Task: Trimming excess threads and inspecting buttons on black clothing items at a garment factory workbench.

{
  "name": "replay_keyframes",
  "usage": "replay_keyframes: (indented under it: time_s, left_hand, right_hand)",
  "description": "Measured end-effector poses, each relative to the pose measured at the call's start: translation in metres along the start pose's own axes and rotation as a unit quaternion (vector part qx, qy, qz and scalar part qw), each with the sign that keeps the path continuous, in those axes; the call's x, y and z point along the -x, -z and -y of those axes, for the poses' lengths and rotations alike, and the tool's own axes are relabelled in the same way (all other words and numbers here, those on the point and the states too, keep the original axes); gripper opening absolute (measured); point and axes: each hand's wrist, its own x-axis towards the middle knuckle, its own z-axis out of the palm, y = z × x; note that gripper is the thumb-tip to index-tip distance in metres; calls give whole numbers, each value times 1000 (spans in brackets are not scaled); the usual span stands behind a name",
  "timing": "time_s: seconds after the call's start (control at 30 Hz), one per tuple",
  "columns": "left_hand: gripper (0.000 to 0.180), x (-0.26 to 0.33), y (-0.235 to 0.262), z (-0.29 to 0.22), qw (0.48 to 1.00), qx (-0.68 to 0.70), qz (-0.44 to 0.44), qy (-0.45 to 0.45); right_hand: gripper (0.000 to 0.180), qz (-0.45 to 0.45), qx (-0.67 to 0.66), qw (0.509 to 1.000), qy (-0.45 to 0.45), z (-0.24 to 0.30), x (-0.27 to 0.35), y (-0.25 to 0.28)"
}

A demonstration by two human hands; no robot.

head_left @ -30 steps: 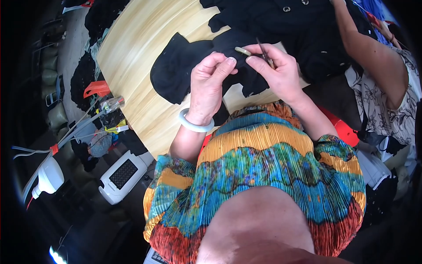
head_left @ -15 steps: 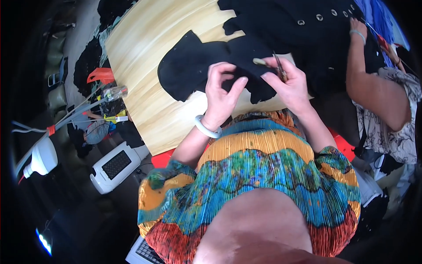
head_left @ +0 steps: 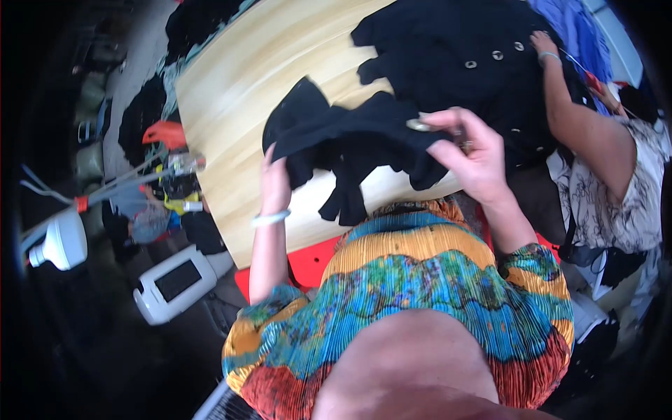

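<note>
A black knit garment piece (head_left: 364,129) is lifted partly off the table, its middle arched up and a strip hanging down toward me. My left hand (head_left: 275,180), with a pale bangle at the wrist, is closed on the garment's left edge; its fingers are mostly behind the cloth. At the garment's right edge, my right hand (head_left: 479,154) is closed with thumb and fingers bent at the cloth. Small thread snips (head_left: 465,145) sit inside that hand, mostly hidden. By its index fingertip shows a pale oval bit (head_left: 418,125).
Under the cloth is a light wood-grain table (head_left: 231,77). A larger black garment (head_left: 455,42) with metal rings covers its far right, where a co-worker's arm (head_left: 581,112) reaches in. A white lamp bulb (head_left: 64,241) on a stand and a white machine (head_left: 175,283) stand at left.
My left hand has moved left and taken hold of the garment, which was lying flat and is now raised. The snips' blades, seen before, are now hidden. The co-worker's hand has shifted slightly left.
</note>
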Motion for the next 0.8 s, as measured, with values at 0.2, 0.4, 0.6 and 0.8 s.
replay_keyframes:
  time_s: [0.2,0.4,0.6,0.8]
  left_hand:
    - [47,70,-12,-44,926,223,304,-24]
    - [80,103,-60,-81,932,178,307,-67]
    - [67,96,-73,-80,947,168,271,-31]
    - [31,60,-96,-83,970,100,223,5]
  right_hand:
    - [23,178,-204,961,52,10,-5,-55]
    - [24,217,-239,943,85,3,1,-65]
    - [27,214,-159,964,-3,4,-4,-47]
    - [39,12,-128,992,-1,-24,15,-26]
